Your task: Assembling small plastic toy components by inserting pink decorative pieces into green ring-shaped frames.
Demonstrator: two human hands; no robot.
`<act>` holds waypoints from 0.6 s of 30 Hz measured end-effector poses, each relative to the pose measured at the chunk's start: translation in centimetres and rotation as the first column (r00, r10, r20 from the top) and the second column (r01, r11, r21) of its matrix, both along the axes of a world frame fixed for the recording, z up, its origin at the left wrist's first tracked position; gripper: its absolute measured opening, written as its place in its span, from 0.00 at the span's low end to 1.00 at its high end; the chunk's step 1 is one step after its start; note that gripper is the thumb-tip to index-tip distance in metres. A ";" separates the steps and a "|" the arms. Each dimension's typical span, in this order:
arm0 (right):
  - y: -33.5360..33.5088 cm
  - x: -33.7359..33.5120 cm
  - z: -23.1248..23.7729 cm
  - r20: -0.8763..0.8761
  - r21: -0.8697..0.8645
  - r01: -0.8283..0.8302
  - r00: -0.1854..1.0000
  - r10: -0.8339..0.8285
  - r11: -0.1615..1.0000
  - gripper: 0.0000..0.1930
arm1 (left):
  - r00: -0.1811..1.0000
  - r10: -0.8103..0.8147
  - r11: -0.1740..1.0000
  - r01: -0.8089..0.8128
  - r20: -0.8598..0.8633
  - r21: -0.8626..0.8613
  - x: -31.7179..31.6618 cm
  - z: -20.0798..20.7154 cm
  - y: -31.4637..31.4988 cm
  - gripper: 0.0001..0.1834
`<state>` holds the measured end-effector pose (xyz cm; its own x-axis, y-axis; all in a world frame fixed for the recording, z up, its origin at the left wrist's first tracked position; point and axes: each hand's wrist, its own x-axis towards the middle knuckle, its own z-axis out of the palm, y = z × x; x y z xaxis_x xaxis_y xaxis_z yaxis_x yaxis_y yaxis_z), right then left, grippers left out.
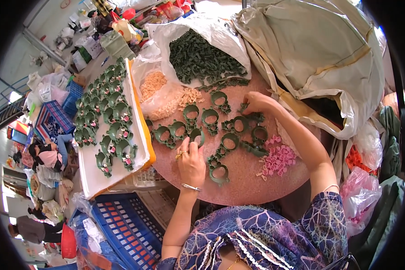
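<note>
My left hand (192, 164), wearing a ring and a bracelet, has its fingers closed on a green plastic ring-shaped piece (196, 135) low over the round table (252, 191). Farther right, my right hand (259, 103) pinches a small dark green piece (244, 106) at its fingertips, mostly hidden by them. Between and around my hands lie several more green ring-shaped pieces (210, 116) with clustered bases. A heap of small pink pieces (279, 160) lies below my right forearm.
At the left, a white tray (92, 173) with a yellow edge holds rows of green pieces with pink and white flowers. A white bag (231, 33) spills dark green parts at the back, beside a bag of beige parts (153, 84). A large sack (310, 40) stands back right; a blue basket (128, 225) is lower left.
</note>
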<state>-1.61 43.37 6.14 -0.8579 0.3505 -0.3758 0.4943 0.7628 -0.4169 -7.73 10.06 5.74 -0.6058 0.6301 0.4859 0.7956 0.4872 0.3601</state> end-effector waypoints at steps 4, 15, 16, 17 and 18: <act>2.3 1.6 -0.5 -0.216 -0.536 0.088 0.947 -0.237 0.840 0.23 | 0.996 -0.056 0.989 0.046 -0.071 -0.142 0.2 -1.0 0.9 0.11; -1.0 2.0 -0.8 -0.284 -0.073 -0.081 0.957 0.057 0.994 0.35 | 0.990 -0.056 0.968 0.021 -0.133 -0.251 1.3 -2.2 1.2 0.16; -0.9 2.1 -1.4 -0.294 0.006 -0.105 0.950 0.103 0.994 0.36 | 0.990 -0.098 0.973 0.074 -0.103 -0.217 1.8 -2.0 1.2 0.16; -0.8 2.0 -1.9 -0.289 0.003 -0.096 0.953 0.093 0.995 0.36 | 0.988 -0.136 0.976 0.120 -0.076 -0.180 2.2 -1.9 1.0 0.17; -0.6 1.9 -2.3 -0.296 -0.053 -0.042 0.955 0.025 0.998 0.35 | 0.982 -0.182 0.970 0.172 -0.044 -0.170 2.6 -1.8 0.9 0.17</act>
